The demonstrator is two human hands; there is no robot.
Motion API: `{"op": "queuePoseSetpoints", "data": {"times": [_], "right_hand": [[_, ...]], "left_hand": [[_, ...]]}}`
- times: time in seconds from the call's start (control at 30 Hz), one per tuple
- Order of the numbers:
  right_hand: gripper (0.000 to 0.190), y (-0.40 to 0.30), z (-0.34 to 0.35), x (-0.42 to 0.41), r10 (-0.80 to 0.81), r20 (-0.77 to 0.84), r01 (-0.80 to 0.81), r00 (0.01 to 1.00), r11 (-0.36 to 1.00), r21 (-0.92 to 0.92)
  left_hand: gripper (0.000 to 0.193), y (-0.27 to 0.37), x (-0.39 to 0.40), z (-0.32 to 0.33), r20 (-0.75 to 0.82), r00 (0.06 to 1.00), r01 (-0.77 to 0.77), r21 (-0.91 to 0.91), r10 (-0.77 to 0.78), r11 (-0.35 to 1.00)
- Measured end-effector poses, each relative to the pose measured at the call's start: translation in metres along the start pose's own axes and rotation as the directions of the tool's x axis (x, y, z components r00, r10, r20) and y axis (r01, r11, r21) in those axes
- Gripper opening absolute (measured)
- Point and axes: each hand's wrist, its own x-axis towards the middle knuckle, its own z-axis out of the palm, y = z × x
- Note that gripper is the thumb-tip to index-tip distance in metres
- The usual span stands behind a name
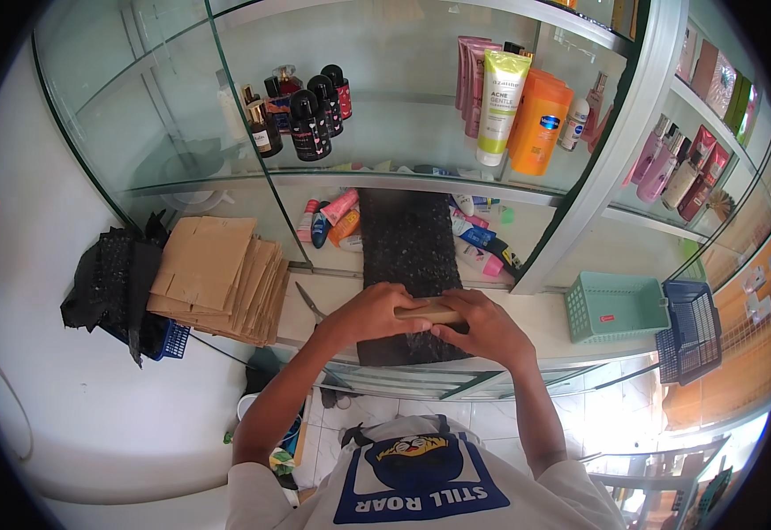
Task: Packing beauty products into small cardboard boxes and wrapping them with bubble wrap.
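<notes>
Both hands grip a small brown cardboard box [428, 313] by its two ends. My left hand [378, 313] has its left end, with the thumb along the near side. At the other end is my right hand [485, 324], fingers over the top. Beneath the box lies a long strip of black bubble wrap [408, 245], running from the counter's front edge back into the glass display cabinet. Whether the box touches the wrap I cannot tell. Scissors [310, 301] lie left of my left hand, their handles partly hidden by my forearm.
Flattened cardboard boxes [206, 265] are stacked at left, beside crumpled black bubble wrap [110, 278] over a blue basket [174, 340]. Loose tubes [342, 215] lie inside the cabinet; bottles [310, 126] stand on its glass shelf. A green plastic basket [617, 308] and a dark blue basket [689, 331] sit right.
</notes>
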Motion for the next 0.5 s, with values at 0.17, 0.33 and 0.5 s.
{"op": "queuePoseSetpoints", "data": {"times": [0.17, 0.33, 0.5], "right_hand": [[0.038, 0.016, 0.007, 0.012, 0.08, 0.11, -0.097, 0.991, 0.982, 0.164], [0.03, 0.031, 0.014, 0.02, 0.056, 0.142, -0.09, 0.988, 0.966, 0.241], [0.026, 0.02, 0.017, 0.016, 0.061, 0.056, -0.07, 0.997, 0.982, 0.174]], "left_hand": [[0.045, -0.02, 0.016, 0.002, 0.111, 0.994, 0.045, -0.24, -0.019, 0.97], [0.044, -0.028, 0.024, 0.004, 0.06, 0.997, 0.061, -0.294, -0.045, 0.954], [0.047, -0.045, 0.037, 0.011, 0.164, 0.983, 0.12, -0.221, -0.084, 0.968]]}}
